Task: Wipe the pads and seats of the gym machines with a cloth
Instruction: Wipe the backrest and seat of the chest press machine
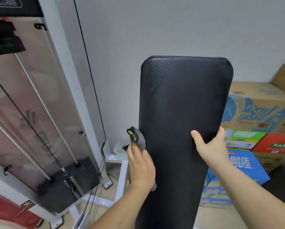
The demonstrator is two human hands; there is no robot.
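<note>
While the cable machine (39,113) stands close on your left, the black pad (179,104) rises between it and the stacked cartons (257,113) crowding your right. Your right hand (209,146) grips the pad's right edge, thumb on its face. Your left hand (141,169) holds the grey cloth (141,140) against the left edge.

Textured black vinyl pad (184,104); soft grey cloth (141,141)

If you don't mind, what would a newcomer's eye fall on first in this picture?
The long black pad fills the middle. The right hand grips its right edge, while the left hand holds a grey cloth against its left edge. Colourful boxes are stacked at the right.
</note>
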